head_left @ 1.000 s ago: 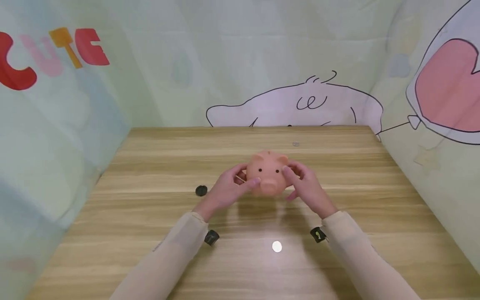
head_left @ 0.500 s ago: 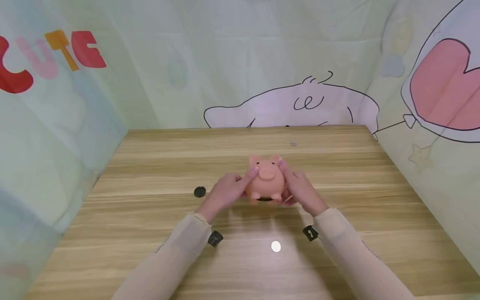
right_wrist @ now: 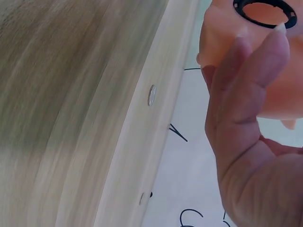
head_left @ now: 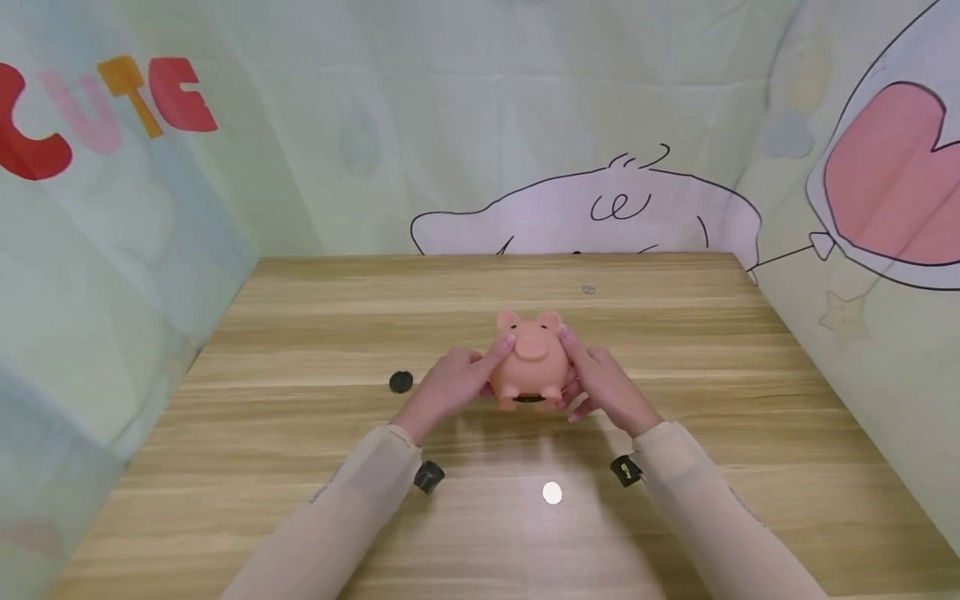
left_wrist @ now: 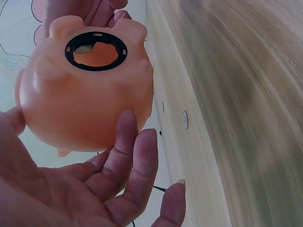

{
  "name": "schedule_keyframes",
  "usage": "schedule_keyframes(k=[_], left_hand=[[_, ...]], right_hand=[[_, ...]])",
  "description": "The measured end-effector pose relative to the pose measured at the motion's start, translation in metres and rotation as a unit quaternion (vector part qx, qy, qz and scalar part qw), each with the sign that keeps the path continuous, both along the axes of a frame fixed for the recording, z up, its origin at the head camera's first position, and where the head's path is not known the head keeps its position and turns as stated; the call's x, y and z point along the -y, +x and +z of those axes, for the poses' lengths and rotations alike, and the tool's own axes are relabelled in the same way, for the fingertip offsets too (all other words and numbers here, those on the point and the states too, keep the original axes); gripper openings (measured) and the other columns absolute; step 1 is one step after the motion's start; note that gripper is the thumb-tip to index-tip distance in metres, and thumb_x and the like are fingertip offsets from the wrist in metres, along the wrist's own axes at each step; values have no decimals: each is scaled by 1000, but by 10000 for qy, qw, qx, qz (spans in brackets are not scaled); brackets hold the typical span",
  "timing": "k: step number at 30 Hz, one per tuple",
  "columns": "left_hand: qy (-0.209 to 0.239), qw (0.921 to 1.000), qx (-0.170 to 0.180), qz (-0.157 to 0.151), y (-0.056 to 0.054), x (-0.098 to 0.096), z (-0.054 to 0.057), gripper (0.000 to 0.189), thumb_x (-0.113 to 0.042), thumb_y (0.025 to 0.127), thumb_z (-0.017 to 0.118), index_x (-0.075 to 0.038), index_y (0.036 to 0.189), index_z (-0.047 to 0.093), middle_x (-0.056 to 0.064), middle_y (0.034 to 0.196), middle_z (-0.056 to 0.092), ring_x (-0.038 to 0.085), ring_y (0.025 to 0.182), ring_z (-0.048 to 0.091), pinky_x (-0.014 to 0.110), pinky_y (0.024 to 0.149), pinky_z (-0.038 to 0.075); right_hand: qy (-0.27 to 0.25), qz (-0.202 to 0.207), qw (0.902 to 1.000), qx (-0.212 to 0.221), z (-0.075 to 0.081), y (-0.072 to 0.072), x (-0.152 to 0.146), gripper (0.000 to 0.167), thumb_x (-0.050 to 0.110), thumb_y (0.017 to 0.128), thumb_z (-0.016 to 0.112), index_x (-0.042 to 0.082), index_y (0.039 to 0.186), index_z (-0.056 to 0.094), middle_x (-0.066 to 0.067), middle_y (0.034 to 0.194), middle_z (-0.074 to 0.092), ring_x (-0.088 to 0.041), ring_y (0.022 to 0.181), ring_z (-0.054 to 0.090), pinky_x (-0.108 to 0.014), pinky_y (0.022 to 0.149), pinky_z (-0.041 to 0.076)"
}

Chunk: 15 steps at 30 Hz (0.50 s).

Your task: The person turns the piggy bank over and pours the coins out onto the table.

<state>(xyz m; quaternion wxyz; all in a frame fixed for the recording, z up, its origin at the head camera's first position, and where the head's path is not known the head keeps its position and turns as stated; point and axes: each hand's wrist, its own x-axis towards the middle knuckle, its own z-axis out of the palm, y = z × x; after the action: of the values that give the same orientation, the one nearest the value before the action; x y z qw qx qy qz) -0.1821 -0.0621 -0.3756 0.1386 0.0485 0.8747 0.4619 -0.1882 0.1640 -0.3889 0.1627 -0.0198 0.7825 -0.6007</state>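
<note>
"Pink, smooth and rounded: what is that shape in the middle?"

"It is a pig-shaped bank (head_left: 531, 372), raised over the centre of the wood-grain tabletop (head_left: 300, 333), tilted so that its stubby feet and underside face the near edge."

"And the fingers?"

"The left hand (head_left: 456, 382) and right hand (head_left: 611, 385) clamp it from either side. The left thumb lies beside the snout, the other fingers spread apart, two of them at the pig's body. The right thumb lies below the opposite ear, with two fingers side by side at the underside; whether their tips press on it, I cannot tell."

"What is that underside like?"

"It has a round opening lined with a notched black ring (left_wrist: 96, 68); a silvery disc (left_wrist: 85, 48) shows inside."

"What lies on the tabletop?"

"A round black cap (head_left: 401, 382), left of centre, and a shiny metal coin (head_left: 588, 289) near the far edge, right of centre. The wrist views show a second coin (left_wrist: 185, 119), a little nearer."
</note>
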Motion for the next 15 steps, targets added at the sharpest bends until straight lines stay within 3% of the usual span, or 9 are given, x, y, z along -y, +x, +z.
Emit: schedule_keyframes(k=[2,4,9,12,15], left_hand=[[161,9999,-4,-43,-1,0,-1,82,-85,84,38,-12,94,74,3,89,69,28,91,63,41,78,48],[369,9993,-37,-104,-1,1,-3,80,-80,87,41,-10,109,71,4,94,69,27,93,63,41,81,50],[972,9948,-128,-278,-2,3,-4,73,-63,92,58,-12,144,49,8,107,59,29,98,60,44,85,51],[1276,9912,-147,-326,-2,4,-3,75,-54,90,66,-18,150,40,10,111,56,28,98,56,48,85,51],[1482,9882,-191,-348,-1,5,-3,81,-48,88,71,-21,154,33,10,116,55,25,99,55,48,84,51]], right_hand=[[37,68,9999,-87,0,-1,-1,80,73,94,39,-3,96,64,-14,81,67,-36,71,67,-40,50,56],[-2,185,9996,-204,-1,-1,-3,74,67,96,41,-3,107,63,-15,87,66,-38,75,66,-41,53,57],[-288,574,9959,-638,1,-1,-10,58,44,102,53,3,142,47,-18,121,59,-38,89,64,-48,63,58],[-417,735,9929,-840,3,-1,-13,65,33,98,64,7,151,36,-17,139,47,-36,97,64,-48,69,58],[-503,777,9906,-1011,3,0,-15,75,25,94,71,9,154,30,-16,148,40,-34,105,63,-45,71,59]])
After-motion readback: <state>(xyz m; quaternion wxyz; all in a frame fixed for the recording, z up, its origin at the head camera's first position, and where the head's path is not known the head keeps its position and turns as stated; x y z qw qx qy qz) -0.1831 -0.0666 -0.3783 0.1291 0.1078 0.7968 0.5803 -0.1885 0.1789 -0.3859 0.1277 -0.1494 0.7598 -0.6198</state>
